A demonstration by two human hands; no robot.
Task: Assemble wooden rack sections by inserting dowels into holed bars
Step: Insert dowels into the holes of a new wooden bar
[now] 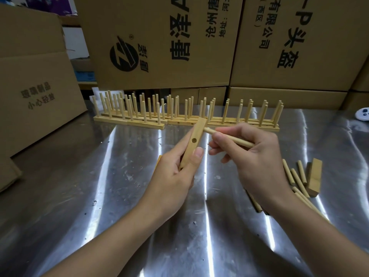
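Note:
My left hand (175,176) grips a light wooden holed bar (194,139), tilted with its top end away from me; one round hole shows on its face. My right hand (247,154) pinches a wooden dowel (237,140) lying nearly level, and the dowel's left tip meets the bar's right side near its upper end. Whether that tip sits inside a hole is hidden. Both hands hover above the shiny metal table (99,196).
Several finished rack sections (179,114) with upright dowels stand in a row at the back. Loose dowels (297,178) and a spare bar (315,176) lie right of my right hand. Cardboard boxes (163,41) wall the back and left (34,92). A small white object (362,114) lies far right.

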